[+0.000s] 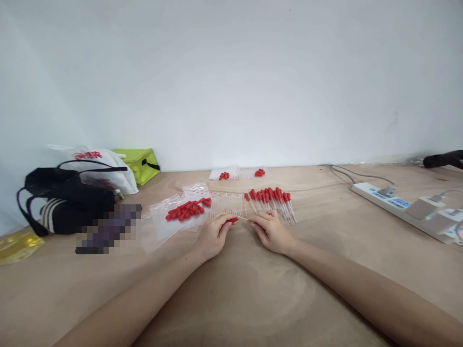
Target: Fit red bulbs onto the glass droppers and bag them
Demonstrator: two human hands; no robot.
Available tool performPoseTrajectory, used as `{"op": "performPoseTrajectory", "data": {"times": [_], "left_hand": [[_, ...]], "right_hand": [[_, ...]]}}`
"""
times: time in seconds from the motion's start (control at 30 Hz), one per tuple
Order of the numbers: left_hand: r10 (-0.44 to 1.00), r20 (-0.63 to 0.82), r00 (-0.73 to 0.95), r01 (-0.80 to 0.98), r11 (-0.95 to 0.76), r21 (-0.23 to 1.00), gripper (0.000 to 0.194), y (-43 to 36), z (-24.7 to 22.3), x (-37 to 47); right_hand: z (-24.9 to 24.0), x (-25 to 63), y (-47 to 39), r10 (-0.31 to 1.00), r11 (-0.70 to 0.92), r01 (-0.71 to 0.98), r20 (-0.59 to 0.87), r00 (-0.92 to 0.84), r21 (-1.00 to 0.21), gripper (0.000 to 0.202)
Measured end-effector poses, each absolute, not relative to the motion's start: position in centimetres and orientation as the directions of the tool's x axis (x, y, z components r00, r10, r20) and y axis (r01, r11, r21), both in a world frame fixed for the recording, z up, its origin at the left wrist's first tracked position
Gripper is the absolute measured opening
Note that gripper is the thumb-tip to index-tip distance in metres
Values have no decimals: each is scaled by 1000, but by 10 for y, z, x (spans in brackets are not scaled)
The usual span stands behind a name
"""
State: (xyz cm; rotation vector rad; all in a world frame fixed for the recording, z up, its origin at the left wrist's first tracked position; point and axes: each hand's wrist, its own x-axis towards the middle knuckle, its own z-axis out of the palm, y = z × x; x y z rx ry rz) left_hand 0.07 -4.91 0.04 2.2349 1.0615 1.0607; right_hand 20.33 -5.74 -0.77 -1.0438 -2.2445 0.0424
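My left hand (216,234) pinches a red rubber dropper bulb (233,220) that points to the right. Between the fingers of my right hand (269,231) is a thin glass dropper tube (244,219), its left end at or just by the bulb; whether it sits inside I cannot tell. Beyond my left hand, loose red bulbs (188,209) lie on clear plastic bags (159,231). A row of bare glass tubes (227,203) lies just past both hands. Past my right hand is a group of droppers with red bulbs on their tubes (289,209).
Two small clear bags with red bulbs (224,176) lie near the wall. At left are a black bag (75,202), a white plastic bag (119,180), a lime-green bag (139,164) and a blurred-out dark object (110,229). A power strip (383,200) with plugs and cables is at right.
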Motion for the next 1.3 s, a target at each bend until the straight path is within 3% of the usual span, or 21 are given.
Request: {"op": "performPoseTrajectory", "data": {"times": [0.33, 0.53, 0.7, 1.3], "left_hand": [[842, 395, 368, 381, -524, 762, 18, -48, -2, 0], [775, 398, 491, 471, -621, 627, 18, -53, 8, 0], [709, 448, 545, 513, -704, 491, 17, -54, 13, 1], [630, 476, 614, 468, -776, 422, 17, -53, 9, 4]], "right_hand": [[-6, 203, -52, 672, 729, 611, 498, -549, -310, 27], [-2, 210, -48, 612, 766, 622, 487, -624, -166, 34], [-2, 209, -50, 593, 759, 646, 492, -637, -78, 28], [-4, 194, -59, 616, 734, 672, 509, -601, -96, 22]]}}
